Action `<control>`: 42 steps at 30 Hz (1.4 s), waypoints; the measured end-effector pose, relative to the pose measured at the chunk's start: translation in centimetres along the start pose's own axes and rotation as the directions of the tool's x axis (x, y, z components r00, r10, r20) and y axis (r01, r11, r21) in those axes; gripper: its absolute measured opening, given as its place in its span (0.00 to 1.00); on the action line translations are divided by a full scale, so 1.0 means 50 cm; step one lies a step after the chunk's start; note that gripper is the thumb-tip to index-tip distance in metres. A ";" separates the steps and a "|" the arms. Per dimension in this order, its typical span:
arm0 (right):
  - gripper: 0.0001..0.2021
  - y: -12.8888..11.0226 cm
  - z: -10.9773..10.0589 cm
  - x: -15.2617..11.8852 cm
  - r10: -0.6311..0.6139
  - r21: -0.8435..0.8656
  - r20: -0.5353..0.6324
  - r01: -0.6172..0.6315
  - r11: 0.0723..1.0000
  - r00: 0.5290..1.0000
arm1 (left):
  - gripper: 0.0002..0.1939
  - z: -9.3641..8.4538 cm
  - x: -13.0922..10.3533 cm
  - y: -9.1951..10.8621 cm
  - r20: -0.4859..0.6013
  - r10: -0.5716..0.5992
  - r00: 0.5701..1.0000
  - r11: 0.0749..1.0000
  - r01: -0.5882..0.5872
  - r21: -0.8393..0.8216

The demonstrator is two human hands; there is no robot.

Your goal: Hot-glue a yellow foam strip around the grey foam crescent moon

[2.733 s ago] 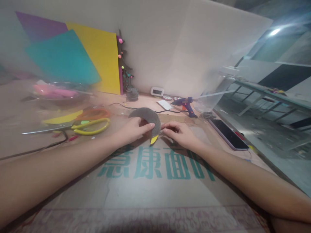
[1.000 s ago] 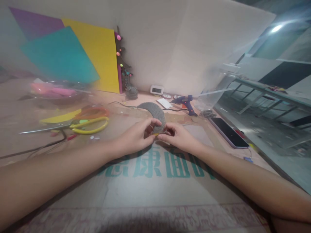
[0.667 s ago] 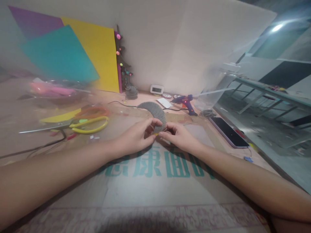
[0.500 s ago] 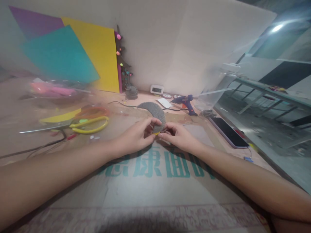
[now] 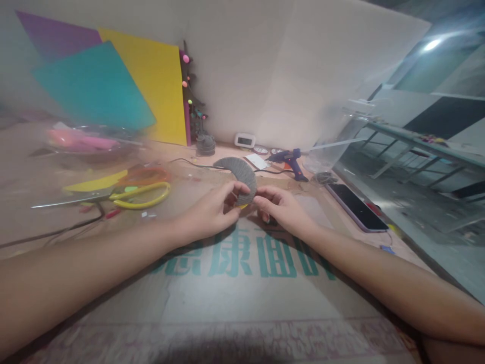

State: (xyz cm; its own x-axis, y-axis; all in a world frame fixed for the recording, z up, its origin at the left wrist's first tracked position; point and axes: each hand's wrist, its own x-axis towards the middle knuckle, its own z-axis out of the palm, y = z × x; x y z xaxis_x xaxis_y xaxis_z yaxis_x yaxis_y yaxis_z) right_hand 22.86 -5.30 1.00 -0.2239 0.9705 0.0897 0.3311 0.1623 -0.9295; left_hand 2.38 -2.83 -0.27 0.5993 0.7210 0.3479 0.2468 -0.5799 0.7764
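Observation:
A grey crescent (image 5: 242,174), its surface lined like wound cord, is held up above the table with a bit of yellow at its lower tip. My left hand (image 5: 226,205) grips that lower end between thumb and fingers. At the crescent's right edge, my right hand (image 5: 275,203) has its thumb and index finger pressed together; whatever they pinch is too small to make out. Its other fingers curl underneath.
Yellow-handled scissors (image 5: 140,196) lie left. A blue glue gun (image 5: 290,161), a small white clock (image 5: 244,140) and a phone (image 5: 356,207) stand or lie beyond and right. Coloured sheets (image 5: 94,86) lean at back left.
My right thumb and index finger have shifted slightly up from the crescent's lower tip, with the other fingers curling lower. My left hand keeps its hold on the crescent.

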 end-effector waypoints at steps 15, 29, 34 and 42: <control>0.08 -0.005 0.003 -0.003 -0.010 -0.110 0.055 0.016 0.994 0.998 | 0.17 0.003 -0.002 -0.009 -0.011 -0.002 1.000 1.000 0.002 -0.011; 0.10 -0.001 0.005 -0.003 -0.014 -0.095 0.077 0.021 0.995 0.997 | 0.16 0.005 -0.001 -0.020 0.013 0.071 0.997 0.997 -0.071 -0.002; 0.10 -0.004 0.005 -0.004 -0.014 -0.068 0.085 0.019 0.997 0.996 | 0.17 0.003 -0.001 -0.016 0.015 0.053 0.998 0.999 -0.053 0.005; 0.11 -0.006 0.008 -0.006 0.012 -0.103 0.086 -0.003 0.995 0.996 | 0.15 0.004 -0.001 -0.010 0.029 0.020 0.999 1.000 -0.020 -0.010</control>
State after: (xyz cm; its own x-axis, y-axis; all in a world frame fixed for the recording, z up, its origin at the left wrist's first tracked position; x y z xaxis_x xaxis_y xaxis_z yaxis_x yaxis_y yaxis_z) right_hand 22.45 -5.70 1.08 -0.2977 0.9535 0.0474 0.4245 0.1766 -0.8880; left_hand 2.36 -2.66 -0.79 0.6261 0.6979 0.3477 0.2276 -0.5901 0.7746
